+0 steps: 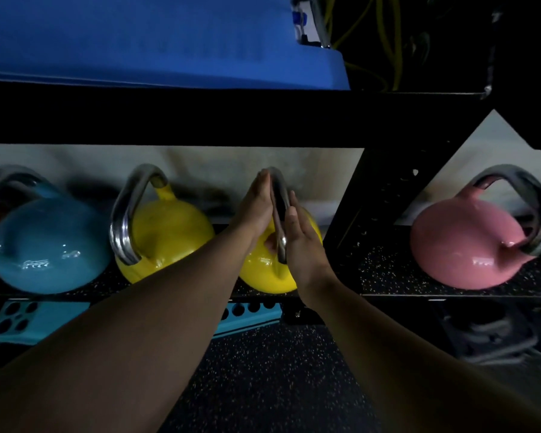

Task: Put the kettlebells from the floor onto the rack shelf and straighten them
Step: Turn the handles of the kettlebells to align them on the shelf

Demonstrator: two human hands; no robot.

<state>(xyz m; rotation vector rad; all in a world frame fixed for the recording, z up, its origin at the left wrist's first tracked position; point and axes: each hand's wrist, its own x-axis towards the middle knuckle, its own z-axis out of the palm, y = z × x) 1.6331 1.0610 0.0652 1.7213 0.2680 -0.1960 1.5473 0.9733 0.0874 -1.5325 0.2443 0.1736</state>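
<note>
Several kettlebells stand on the rack shelf (384, 276). A yellow kettlebell (263, 270) sits in the middle with its steel handle edge-on to me. My left hand (256, 207) lies flat against the handle's left side and my right hand (300, 239) presses flat on its right side, fingers straight. A second yellow kettlebell (166, 232) stands to its left, then a blue kettlebell (47, 245). Beyond the rack upright (356, 214), a pink kettlebell (463, 245) sits on the right section.
A black shelf beam (200, 120) runs just above the handles, with a blue mat (156, 42) on top. Teal perforated blocks (35, 320) lie under the shelf. Dark plates (494, 332) sit low right. Speckled rubber floor (272, 385) is below me.
</note>
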